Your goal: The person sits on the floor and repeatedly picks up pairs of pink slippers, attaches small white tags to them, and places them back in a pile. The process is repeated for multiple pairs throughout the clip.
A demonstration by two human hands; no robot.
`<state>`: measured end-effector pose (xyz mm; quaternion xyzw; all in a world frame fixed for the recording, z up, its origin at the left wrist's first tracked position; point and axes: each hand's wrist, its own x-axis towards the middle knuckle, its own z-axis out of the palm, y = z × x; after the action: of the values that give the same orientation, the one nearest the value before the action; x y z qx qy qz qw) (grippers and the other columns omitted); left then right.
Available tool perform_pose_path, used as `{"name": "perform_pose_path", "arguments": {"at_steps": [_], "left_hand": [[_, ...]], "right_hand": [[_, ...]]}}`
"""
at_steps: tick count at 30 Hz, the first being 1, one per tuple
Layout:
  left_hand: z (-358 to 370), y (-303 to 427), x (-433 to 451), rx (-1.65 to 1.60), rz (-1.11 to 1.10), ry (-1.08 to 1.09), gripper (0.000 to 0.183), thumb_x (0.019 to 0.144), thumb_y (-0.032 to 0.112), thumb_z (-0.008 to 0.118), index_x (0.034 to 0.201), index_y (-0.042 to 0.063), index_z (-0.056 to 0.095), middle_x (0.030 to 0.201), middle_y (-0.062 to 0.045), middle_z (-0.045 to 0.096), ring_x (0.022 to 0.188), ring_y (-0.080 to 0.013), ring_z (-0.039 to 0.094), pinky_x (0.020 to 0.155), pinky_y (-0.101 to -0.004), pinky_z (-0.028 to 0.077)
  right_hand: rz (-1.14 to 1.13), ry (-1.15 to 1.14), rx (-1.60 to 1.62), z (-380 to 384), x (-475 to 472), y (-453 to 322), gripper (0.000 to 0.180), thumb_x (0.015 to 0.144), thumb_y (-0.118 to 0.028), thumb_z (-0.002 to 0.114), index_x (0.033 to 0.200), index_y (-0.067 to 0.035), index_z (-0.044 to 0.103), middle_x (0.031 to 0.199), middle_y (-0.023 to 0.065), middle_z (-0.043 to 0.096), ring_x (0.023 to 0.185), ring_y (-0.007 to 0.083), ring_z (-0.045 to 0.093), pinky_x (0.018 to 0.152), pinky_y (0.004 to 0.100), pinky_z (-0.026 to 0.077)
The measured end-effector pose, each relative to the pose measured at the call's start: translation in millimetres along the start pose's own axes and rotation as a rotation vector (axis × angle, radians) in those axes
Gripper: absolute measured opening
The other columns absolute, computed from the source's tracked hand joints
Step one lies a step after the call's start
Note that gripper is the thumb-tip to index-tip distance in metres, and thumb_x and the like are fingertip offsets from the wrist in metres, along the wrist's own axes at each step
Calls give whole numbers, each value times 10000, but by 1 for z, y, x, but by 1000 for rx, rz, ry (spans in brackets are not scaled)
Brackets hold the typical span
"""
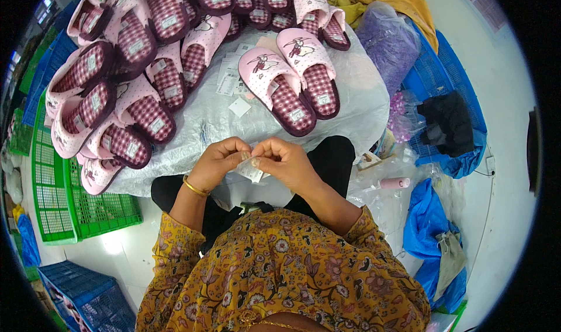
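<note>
My left hand (pixel 223 159) and my right hand (pixel 282 159) meet over my lap, pinching a small white paper tag (pixel 250 171) that bears print. Just beyond them, a pair of pink slippers with plaid insoles lies side by side, the left slipper (pixel 276 89) and the right slipper (pixel 309 71), toes pointing away from me. A plastic-covered work surface (pixel 193 132) supports them. Left of the pair lie loose printed tags (pixel 227 78) and a blank white square tag (pixel 239 107).
Many similar slippers (pixel 136 47) crowd the far and left sides. A green plastic crate (pixel 101 213) stands at left, a blue crate (pixel 87 292) below it. On the right are a purple-filled bag (pixel 388 43), a black cloth (pixel 448 121) and a pink roll (pixel 394 182).
</note>
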<state>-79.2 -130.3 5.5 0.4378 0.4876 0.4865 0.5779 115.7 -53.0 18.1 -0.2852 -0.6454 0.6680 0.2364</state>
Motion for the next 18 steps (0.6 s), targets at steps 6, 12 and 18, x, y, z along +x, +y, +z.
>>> {"name": "perform_pose_path", "arguments": {"at_steps": [6, 12, 18], "left_hand": [[19, 28, -1, 404, 282, 141, 40, 852, 53, 663, 854, 15, 648, 1009, -64, 585, 885, -135, 522, 760, -252, 427], [42, 42, 15, 488, 414, 63, 68, 835, 38, 679, 900, 27, 663, 1090, -66, 559, 897, -143, 512, 758, -264, 431], [49, 53, 41, 574, 403, 68, 132, 814, 43, 707, 943, 47, 679, 1114, -82, 589, 979, -168, 544, 779, -275, 433]], "right_hand": [[-202, 44, -353, -25, -17, -18, 224, 901, -157, 709, 1054, -10, 638, 957, 16, 665, 799, 61, 603, 669, 248, 497], [-13, 29, 128, -28, -19, -8, 184, 920, -129, 681, 1047, -5, 630, 912, 13, 669, 822, 59, 600, 725, 241, 506], [-50, 18, -196, -54, -31, -16, 130, 911, -107, 667, 997, -12, 645, 895, 36, 661, 813, 108, 618, 739, 271, 501]]}}
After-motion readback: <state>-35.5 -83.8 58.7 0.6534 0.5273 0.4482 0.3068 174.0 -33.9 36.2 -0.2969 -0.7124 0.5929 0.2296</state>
